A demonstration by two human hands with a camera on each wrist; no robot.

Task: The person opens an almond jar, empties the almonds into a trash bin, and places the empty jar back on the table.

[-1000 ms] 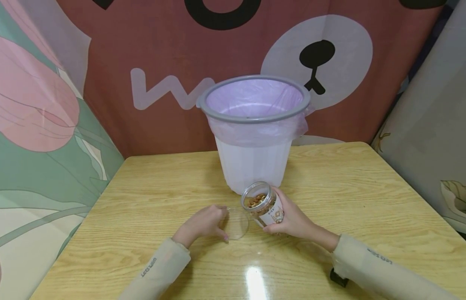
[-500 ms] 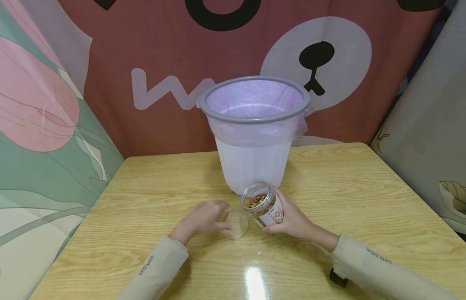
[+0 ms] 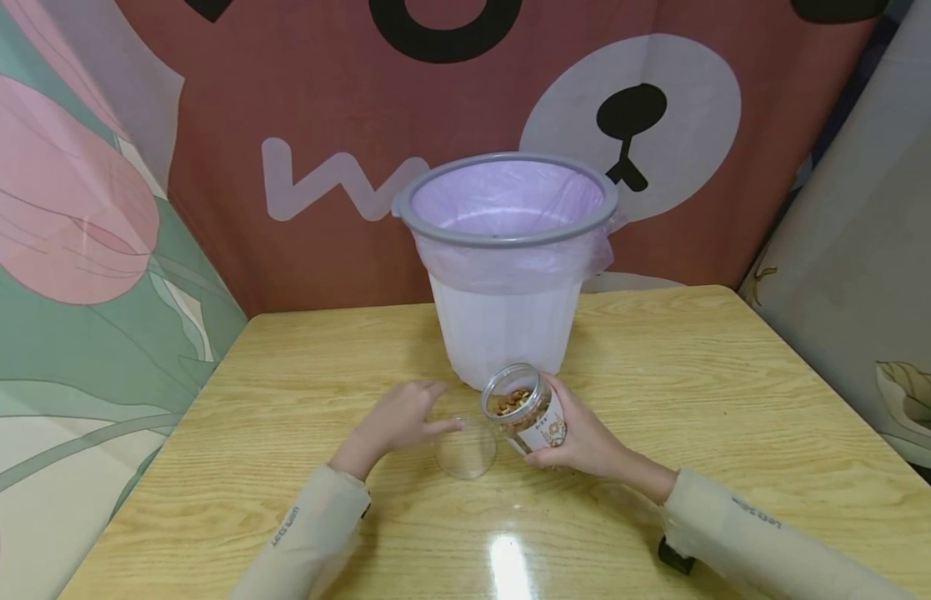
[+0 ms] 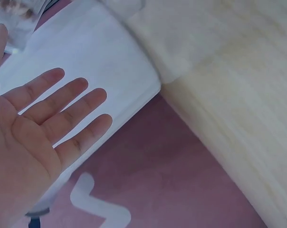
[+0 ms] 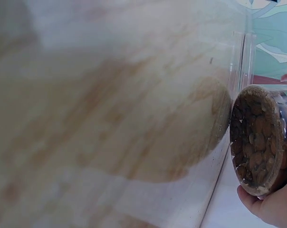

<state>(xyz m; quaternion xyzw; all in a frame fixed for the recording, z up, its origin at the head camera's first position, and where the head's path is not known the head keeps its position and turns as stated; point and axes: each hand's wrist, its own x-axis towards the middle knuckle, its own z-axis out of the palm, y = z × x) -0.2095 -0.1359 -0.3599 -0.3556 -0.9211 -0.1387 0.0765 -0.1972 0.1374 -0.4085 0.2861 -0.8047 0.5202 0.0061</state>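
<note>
My right hand [image 3: 585,437] grips a clear jar [image 3: 543,429] with a white printed label, part-filled with brown nut-like pieces. Its mouth is uncovered and tilts toward my left; in the right wrist view the pieces show through the jar's base [image 5: 256,142]. A clear round lid [image 3: 467,454] lies on the table, left of the jar. Just beyond the lid's left edge hovers my left hand [image 3: 397,417], holding nothing. In the left wrist view that hand [image 4: 39,128] shows its palm, with fingers spread and nearly straight.
Behind the jar stands a white bin [image 3: 506,325] with a grey rim and a thin purple liner bag. All of this is on a wood-grain table [image 3: 322,358]. A printed red curtain [image 3: 322,258] hangs behind the table's far edge.
My left hand has let go of the clear lid and drawn away to the left and slightly back, its fingers opening. The lid stays on the table. My right hand and the jar have not moved.
</note>
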